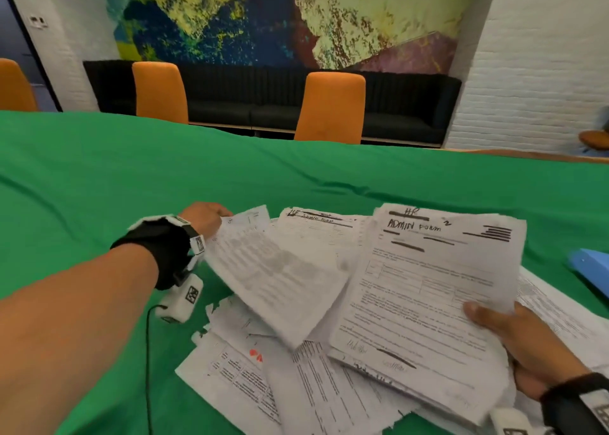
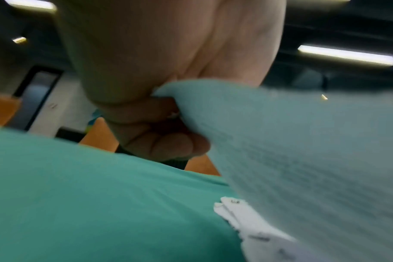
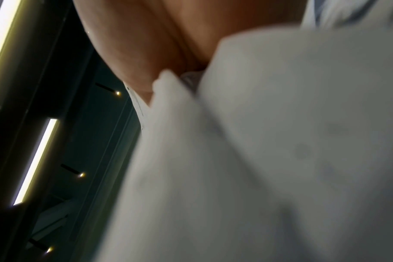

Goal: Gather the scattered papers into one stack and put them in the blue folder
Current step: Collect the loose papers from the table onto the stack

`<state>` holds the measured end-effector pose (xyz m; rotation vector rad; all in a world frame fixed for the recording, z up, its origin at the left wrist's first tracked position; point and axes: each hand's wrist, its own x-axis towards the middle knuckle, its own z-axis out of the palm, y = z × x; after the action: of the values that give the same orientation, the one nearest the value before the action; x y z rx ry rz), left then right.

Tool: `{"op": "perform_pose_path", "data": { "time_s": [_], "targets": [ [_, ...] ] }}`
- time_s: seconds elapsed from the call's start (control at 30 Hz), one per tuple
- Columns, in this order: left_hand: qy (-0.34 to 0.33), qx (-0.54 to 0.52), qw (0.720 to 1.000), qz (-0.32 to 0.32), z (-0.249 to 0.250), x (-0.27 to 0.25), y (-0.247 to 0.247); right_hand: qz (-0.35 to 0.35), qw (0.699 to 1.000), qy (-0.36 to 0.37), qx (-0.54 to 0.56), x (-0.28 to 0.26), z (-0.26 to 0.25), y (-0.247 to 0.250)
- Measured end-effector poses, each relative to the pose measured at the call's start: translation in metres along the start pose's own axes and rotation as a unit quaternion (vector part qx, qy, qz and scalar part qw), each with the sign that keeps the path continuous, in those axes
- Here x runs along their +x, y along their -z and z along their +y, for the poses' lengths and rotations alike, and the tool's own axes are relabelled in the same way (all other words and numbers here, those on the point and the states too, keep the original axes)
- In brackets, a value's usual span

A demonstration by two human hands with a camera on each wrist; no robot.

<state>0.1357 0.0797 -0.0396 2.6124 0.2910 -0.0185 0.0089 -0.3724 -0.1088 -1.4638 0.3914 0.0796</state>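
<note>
The left hand [image 1: 206,217] pinches the corner of one sheet [image 1: 276,279] and holds it above the table [image 1: 99,177]. The right hand [image 1: 524,345] grips a stack [image 1: 425,296], thumb on top. More papers [image 1: 296,391] lie below them. The folder [image 1: 593,269] is at the right edge.

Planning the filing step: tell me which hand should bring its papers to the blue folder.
Right. The right hand grips the thick white paper stack beside the blue plastic folder; the left hand pinches one blurred white sheet, farther away.
</note>
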Motion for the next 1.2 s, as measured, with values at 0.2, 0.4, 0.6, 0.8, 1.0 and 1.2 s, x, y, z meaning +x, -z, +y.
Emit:
{"op": "perform_pose_path", "data": {
  "time_s": [0.2, 0.4, 0.6, 0.8, 1.0, 1.2],
  "targets": [
    [-0.106, 0.075, 0.991, -0.042, 0.005, 0.003, 0.0, 0.007, 1.0, 0.023, 0.016, -0.004, -0.003, 0.014],
    [-0.174, -0.079, 0.981, -0.024, 0.043, 0.003, -0.038, -0.033, 0.999, -0.007, 0.013, -0.008, 0.006, 0.012],
    [-0.002, 0.019, 0.999, -0.033, 0.029, 0.012, -0.06, -0.008, 1.0, -0.01, 0.024, -0.007, 0.008, 0.024],
    [0.0, 0.144, 0.987, -0.068, 0.019, 0.013, -0.066, 0.004, 1.0, -0.013, 0.015, -0.01, -0.001, 0.034],
    [-0.077, 0.155, 0.982, 0.074, 0.047, 0.02, -0.043, 0.047, 0.998, -0.033, 0.031, -0.017, -0.006, 0.078],
    [-0.141, 0.16, 0.964, 0.157, 0.087, 0.02, -0.027, 0.078, 0.994, -0.055, 0.055, -0.021, 0.0, 0.103]
  ]
}}
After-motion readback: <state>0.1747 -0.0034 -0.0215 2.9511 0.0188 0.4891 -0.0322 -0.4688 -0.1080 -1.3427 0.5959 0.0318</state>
